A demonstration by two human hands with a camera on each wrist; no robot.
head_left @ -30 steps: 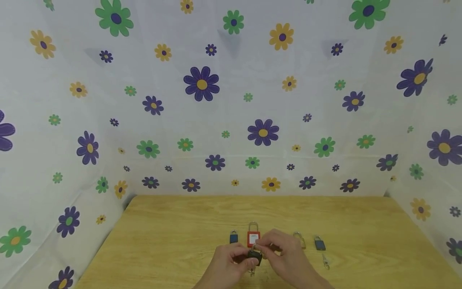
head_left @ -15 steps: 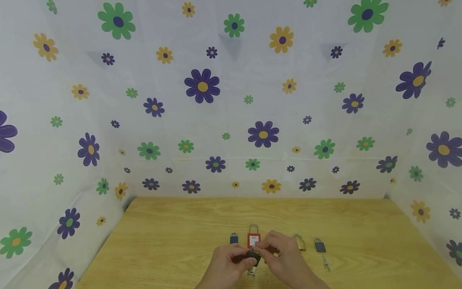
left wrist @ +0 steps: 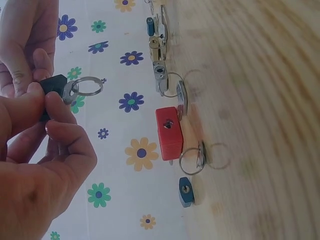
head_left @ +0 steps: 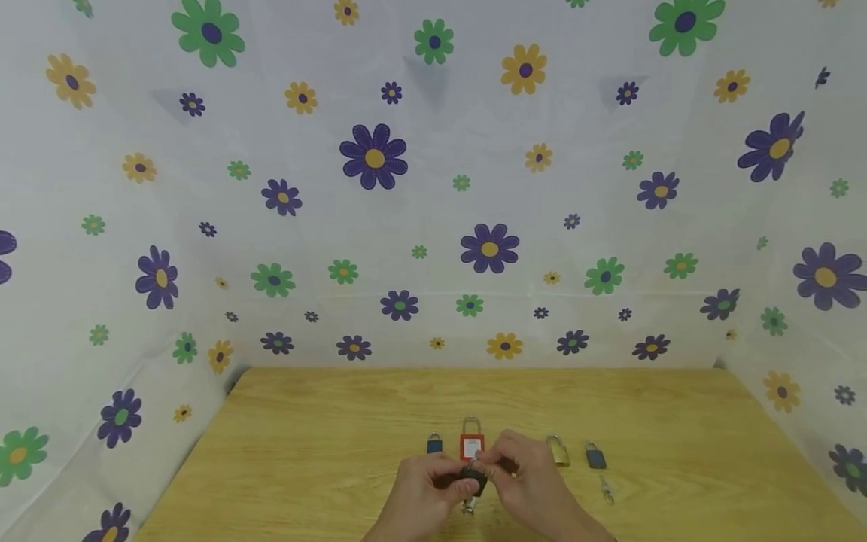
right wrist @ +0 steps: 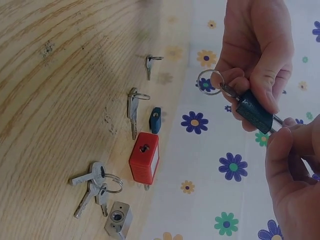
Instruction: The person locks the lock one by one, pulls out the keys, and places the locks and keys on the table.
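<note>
Both hands hold a dark padlock (head_left: pixel 477 479) above the table. My left hand (head_left: pixel 423 493) grips its body between thumb and fingers. A key (right wrist: pixel 230 91) sits in the padlock's lower end, with a key ring (right wrist: pixel 210 82) hanging from it; the ring also shows in the left wrist view. My right hand (head_left: pixel 531 478) pinches the shackle (right wrist: pixel 277 121), whose tip is hidden by the fingers. Behind the hands stands a red padlock (head_left: pixel 472 446), and a small blue padlock (head_left: pixel 434 446) is just left of it.
To the right are a brass padlock (head_left: pixel 558 452), another blue padlock (head_left: pixel 595 456) and a key (head_left: pixel 606 491). In the right wrist view, a silver padlock (right wrist: pixel 120 217), a bunch of keys (right wrist: pixel 94 176) and two more keys (right wrist: pixel 132 112) lie on the wooden table (head_left: pixel 305 452). Flowered sheeting (head_left: pixel 433 211) surrounds the table.
The dark padlock has tilted slightly between the hands. Both hands keep their hold in nearly the same place, while the head view shifts a little.
</note>
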